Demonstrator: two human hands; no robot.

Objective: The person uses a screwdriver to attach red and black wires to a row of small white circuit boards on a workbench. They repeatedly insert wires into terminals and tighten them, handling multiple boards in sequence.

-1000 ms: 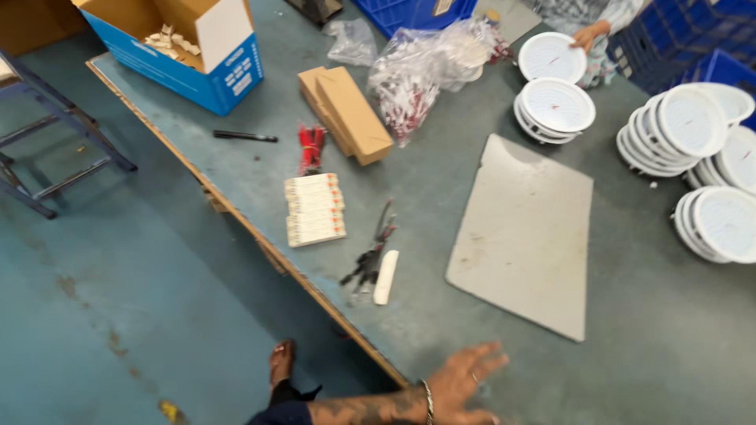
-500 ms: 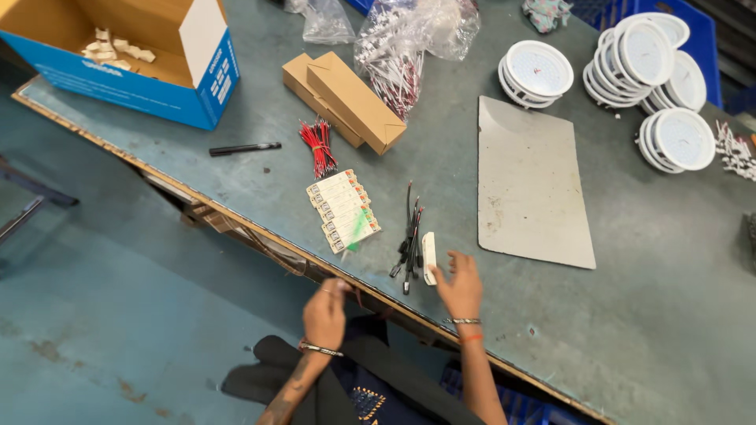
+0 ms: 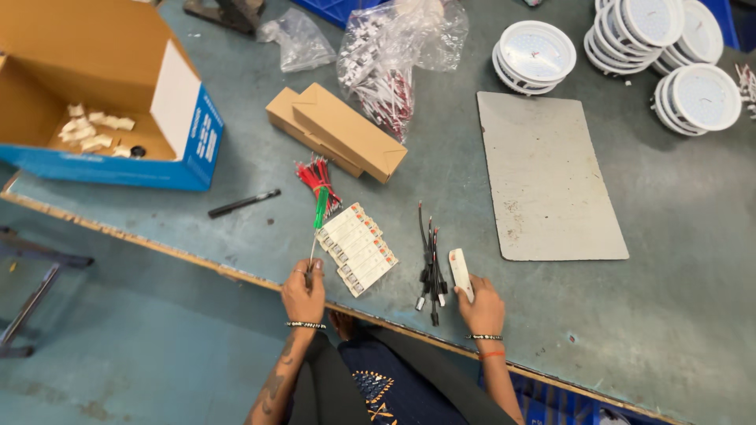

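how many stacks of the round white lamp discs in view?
3, all at the table's far right: one stack just above the grey mat, one at the top edge, one by the right edge. More may lie out of frame.

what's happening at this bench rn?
A person sits at the near edge of a grey worktable. The left hand holds a thin green-handled tool upright beside a row of small white modules. The right hand grips a small white oblong part, next to a bundle of black leads. Round white lamp housings are stacked at the far side, and an open cardboard box stands far left.
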